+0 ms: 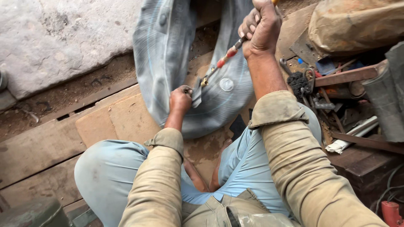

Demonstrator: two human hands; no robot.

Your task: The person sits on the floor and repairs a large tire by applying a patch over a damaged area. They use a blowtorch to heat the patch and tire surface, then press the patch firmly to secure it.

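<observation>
- Right hand (261, 26) raised near the top edge of the view, fist closed around the upper end of a thin metal tool (219, 63); knuckles turned toward the camera, fingers wrapped tight, thumb side hidden.
- Right forearm runs straight down from the wrist to a rolled-up khaki sleeve (277, 110) — elbow bent, upper arm coming in from the lower right.
- Tool slants down and to the left from the fist; red bands along the middle of the shaft, brass-coloured fitting at the lower tip. Tip meets the rubber just beside the left hand.
- Left hand (180, 98) lower and nearer the body, curled shut, pinching a fold of the grey inner tube (164, 46) at the spot where the tool tip lands. Exact finger placement hidden by the back of the hand.
- Left forearm short in view, wrist bent slightly down; khaki cuff rolled just below it.
- Inner tube lies limp on wooden boards (122, 117) in front of the person's knees — looped upward toward the top of the view, with a round pale patch (226, 84) on the near curve, just right of the tool tip.
- Person is seated, knees apart in light blue trousers (105, 168).
- To the right: a heap of scrap metal and tools (336, 92), well apart from both hands.
</observation>
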